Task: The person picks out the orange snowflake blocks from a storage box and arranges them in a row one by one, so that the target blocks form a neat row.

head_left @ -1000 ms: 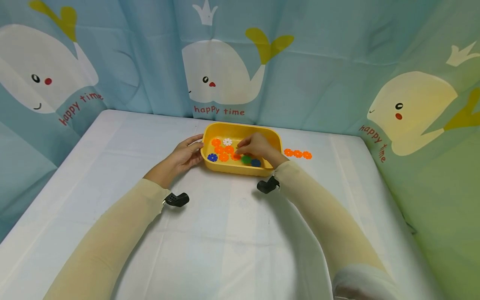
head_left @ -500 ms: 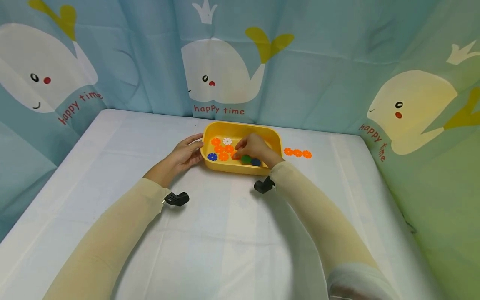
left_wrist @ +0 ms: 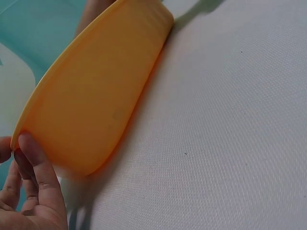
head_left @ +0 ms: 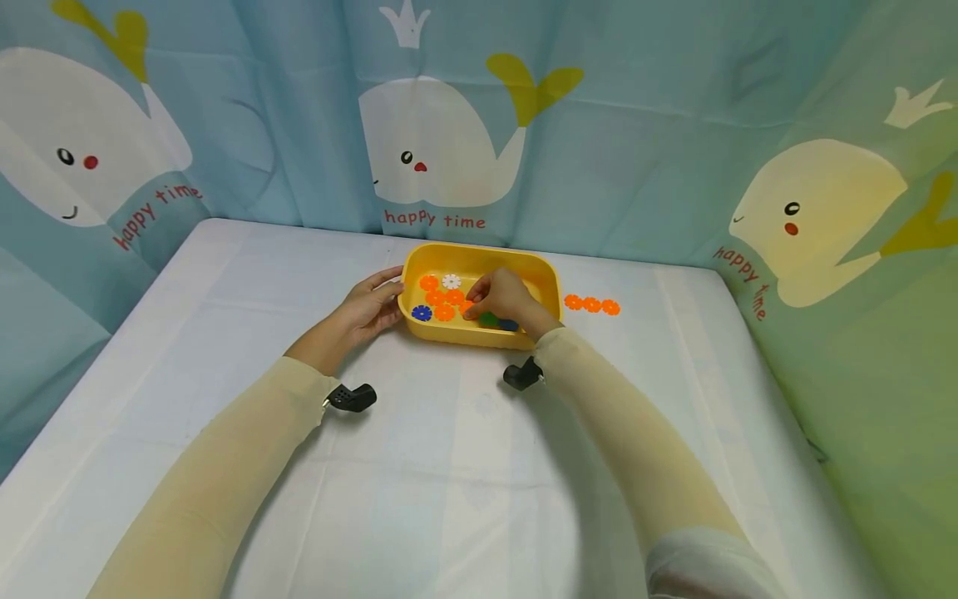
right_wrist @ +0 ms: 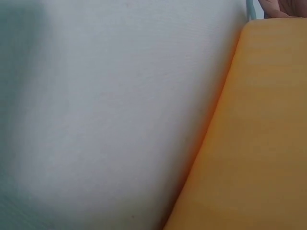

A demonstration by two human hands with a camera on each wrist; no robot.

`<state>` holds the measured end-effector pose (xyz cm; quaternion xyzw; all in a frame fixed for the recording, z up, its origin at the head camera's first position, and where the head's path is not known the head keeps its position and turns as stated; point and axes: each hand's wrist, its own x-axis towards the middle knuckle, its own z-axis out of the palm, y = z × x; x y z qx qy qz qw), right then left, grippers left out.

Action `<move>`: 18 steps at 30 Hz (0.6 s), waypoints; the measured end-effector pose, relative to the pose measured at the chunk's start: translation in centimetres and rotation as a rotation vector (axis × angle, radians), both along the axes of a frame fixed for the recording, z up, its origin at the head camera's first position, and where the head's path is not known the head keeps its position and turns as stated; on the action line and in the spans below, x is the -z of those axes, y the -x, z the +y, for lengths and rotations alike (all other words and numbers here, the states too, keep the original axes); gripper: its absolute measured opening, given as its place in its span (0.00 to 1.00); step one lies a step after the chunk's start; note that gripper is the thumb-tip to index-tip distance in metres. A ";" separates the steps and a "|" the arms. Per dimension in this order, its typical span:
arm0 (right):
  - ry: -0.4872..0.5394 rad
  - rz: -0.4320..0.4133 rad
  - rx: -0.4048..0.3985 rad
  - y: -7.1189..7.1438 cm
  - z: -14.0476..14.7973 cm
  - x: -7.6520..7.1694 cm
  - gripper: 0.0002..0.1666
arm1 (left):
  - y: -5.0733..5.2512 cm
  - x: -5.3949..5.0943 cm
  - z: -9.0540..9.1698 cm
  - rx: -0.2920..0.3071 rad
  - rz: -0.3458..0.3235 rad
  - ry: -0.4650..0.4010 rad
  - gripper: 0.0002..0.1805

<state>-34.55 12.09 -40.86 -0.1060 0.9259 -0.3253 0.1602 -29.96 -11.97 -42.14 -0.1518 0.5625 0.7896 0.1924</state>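
Observation:
A yellow plastic basin (head_left: 441, 334) stands at the back of the table, holding several flower-shaped plastic discs. My left hand (head_left: 365, 313) pinches the basin's left rim between thumb and fingers; the left wrist view shows this hand (left_wrist: 36, 187) at the rim of the basin wall (left_wrist: 91, 86). Inside the basin, my right hand (head_left: 507, 298) has its thumb and forefinger on an orange disc (head_left: 466, 309), partly covered by the fingertips. Left of it lie more orange discs (head_left: 445, 313), a white disc (head_left: 451, 282) and a blue disc (head_left: 422, 314). A green disc (head_left: 488, 319) sits under the right hand.
Three orange discs (head_left: 592, 304) lie in a row on the white tablecloth (head_left: 419, 466), right of the basin. A blue curtain with whale prints (head_left: 636, 183) hangs close behind the table. Only basin wall and cloth fill most of the right wrist view.
The right hand and forearm have shifted slightly left, fingertips staying at the orange disc inside the basin. The left hand keeps its place on the rim.

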 end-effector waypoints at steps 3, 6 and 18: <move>-0.012 0.012 -0.009 0.1 0.0 0.2 0.15 | 0.0 0.0 0.0 -0.008 -0.001 -0.010 0.28; -0.011 0.010 -0.007 0.1 0.0 0.2 0.15 | 0.0 0.1 0.0 -0.010 -0.003 -0.005 0.28; 0.010 0.025 0.020 0.1 0.2 0.5 0.13 | 0.0 0.2 -0.1 0.005 0.009 0.010 0.28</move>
